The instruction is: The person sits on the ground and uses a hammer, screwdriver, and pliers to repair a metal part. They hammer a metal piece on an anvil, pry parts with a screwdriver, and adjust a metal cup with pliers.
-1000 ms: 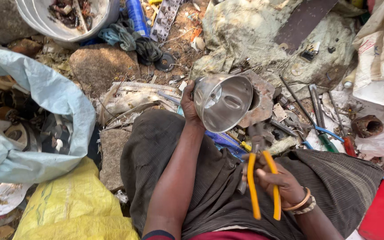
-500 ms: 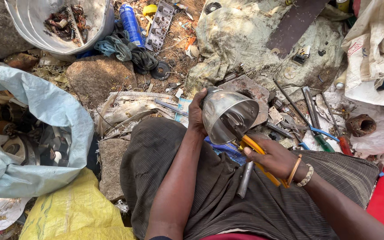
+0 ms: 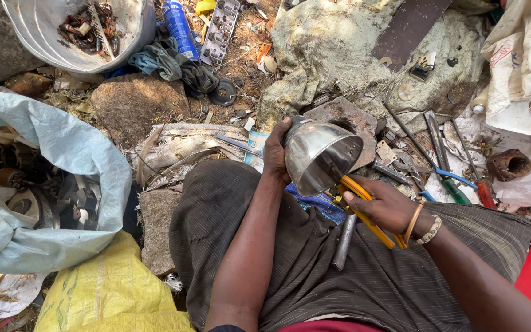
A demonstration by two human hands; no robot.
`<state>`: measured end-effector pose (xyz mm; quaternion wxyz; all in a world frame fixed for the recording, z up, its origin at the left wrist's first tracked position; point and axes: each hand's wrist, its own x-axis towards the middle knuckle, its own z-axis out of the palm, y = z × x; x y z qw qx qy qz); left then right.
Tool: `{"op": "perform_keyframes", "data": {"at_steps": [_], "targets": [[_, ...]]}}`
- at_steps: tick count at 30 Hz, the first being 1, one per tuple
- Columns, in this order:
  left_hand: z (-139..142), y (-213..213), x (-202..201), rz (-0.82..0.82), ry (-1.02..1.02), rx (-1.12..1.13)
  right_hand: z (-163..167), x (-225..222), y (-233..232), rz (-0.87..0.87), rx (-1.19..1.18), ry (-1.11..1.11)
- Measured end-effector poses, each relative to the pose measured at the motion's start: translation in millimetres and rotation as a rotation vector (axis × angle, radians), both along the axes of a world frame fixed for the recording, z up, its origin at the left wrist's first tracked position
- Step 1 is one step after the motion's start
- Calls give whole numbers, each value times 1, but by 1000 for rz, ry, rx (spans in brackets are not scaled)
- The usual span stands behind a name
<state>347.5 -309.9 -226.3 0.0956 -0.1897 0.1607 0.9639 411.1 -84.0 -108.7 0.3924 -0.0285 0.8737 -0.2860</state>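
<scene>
Two hands on one job, both over the lap. Left hand (image 3: 276, 154) has its grip wrapped round the back of a shiny metal cup (image 3: 319, 157), fingers behind the narrow end, thumb side up. The cup is tipped so its open mouth faces the right hand, prob so the tool can get inside the rim w/o the cup spinning away. Right hand (image 3: 383, 206) has its grip closed on the yellow handles of a pair of pliers (image 3: 364, 209), nose pushed in at the lower edge of the cup mouth. Can't tell what the nose is biting on, it's hidden inside.

Cup itself: polished steel, cone-ish, wide at the mouth and narrower at the back w/ a darker cap there. Inside is mirror-bright, no big dents that I can see.

Other stuff relative to the cup: a grey metal bar (image 3: 343, 241) lies on the lap just below it, a flat stone (image 3: 345, 120) sits right behind it, screwdrivers (image 3: 462, 190) off to its right on the ground, a pale blue sack (image 3: 62, 160) of scrap well to its left, and a white bucket (image 3: 124, 37) far up-left.
</scene>
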Motion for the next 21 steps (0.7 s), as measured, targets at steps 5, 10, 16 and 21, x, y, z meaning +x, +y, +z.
{"op": "perform_keyframes", "data": {"at_steps": [5,10,16,21], "targets": [[0,-2,2,-20,75,-179,-5,0,0,-65,25,-93],[0,1,1,-57,86,-217,-9,0,6,-123,-60,-109],[4,9,-4,-63,-59,-109,-5,-2,13,-79,-129,-131],[2,9,-5,-85,-2,-220,-11,-6,18,-60,-82,-123]]}}
